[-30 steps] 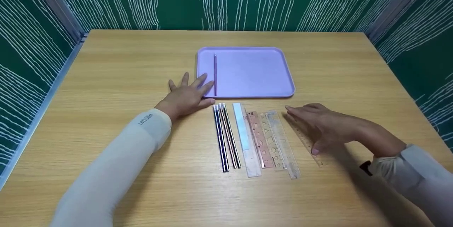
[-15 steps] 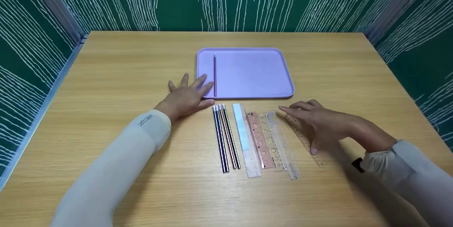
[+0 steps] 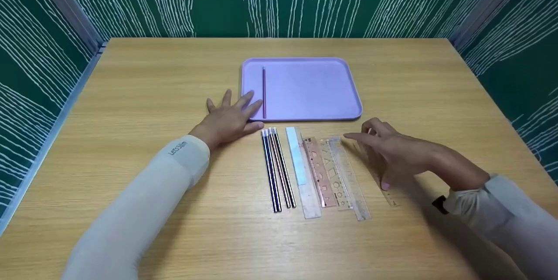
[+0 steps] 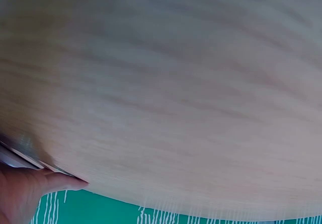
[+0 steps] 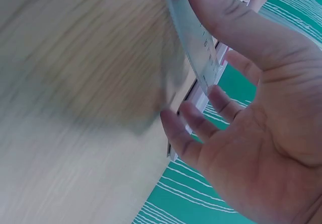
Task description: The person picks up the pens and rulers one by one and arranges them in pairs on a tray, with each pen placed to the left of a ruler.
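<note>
My left hand (image 3: 226, 121) lies with spread fingers over the left edge of a purple tray (image 3: 314, 88), its fingertips close to a dark red pencil (image 3: 264, 92) in the tray. Its thumb shows at the corner of the left wrist view. On the right, my right hand (image 3: 401, 153) pinches a clear ruler (image 5: 193, 43) between thumb and fingertips; the index finger points out straight. In the head view the hand covers most of this ruler. Left of it lie a clear ruler (image 3: 354, 184), a yellowish stencil ruler (image 3: 335, 175) and a pink stencil ruler (image 3: 320, 175).
Several striped pencils (image 3: 270, 171) lie side by side below the tray. Between them and the pink ruler is a ruler with a light blue strip (image 3: 295, 158). The wooden table (image 3: 152, 70) meets green walls with white lines (image 3: 218, 9) at the back and sides.
My right hand has moved slightly left over the clear ruler, and its fingers have bent in toward the thumb. The left hand has stayed on the tray.
</note>
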A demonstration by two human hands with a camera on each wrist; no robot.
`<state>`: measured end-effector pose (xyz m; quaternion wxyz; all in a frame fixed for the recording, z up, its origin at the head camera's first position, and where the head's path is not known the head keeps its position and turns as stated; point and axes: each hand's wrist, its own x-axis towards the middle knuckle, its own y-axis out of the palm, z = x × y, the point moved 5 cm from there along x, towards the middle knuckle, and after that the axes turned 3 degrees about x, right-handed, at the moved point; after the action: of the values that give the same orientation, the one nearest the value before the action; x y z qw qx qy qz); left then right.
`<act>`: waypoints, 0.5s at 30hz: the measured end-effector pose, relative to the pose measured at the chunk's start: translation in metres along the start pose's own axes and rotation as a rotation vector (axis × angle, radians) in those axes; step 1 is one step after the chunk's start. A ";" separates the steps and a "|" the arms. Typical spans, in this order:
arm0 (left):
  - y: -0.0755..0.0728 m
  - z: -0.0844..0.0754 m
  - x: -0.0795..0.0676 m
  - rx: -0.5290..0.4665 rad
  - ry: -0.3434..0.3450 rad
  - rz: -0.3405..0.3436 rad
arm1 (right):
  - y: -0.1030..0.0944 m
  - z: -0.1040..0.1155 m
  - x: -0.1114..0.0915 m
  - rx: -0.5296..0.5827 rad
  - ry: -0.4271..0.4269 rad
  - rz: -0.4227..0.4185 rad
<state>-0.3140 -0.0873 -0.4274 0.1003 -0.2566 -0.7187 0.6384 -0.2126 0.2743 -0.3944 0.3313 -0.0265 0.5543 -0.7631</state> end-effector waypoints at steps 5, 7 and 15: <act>-0.001 0.000 0.000 0.011 -0.001 -0.004 | -0.004 -0.001 0.001 0.091 0.038 0.005; -0.001 0.000 0.000 0.010 0.000 -0.006 | -0.004 -0.002 0.001 0.123 0.027 0.000; -0.001 -0.001 0.001 0.007 0.002 0.008 | -0.001 -0.009 -0.004 0.253 -0.058 -0.043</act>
<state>-0.3144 -0.0863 -0.4267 0.0992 -0.2597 -0.7154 0.6410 -0.2141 0.2842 -0.3959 0.3313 -0.0185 0.4429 -0.8329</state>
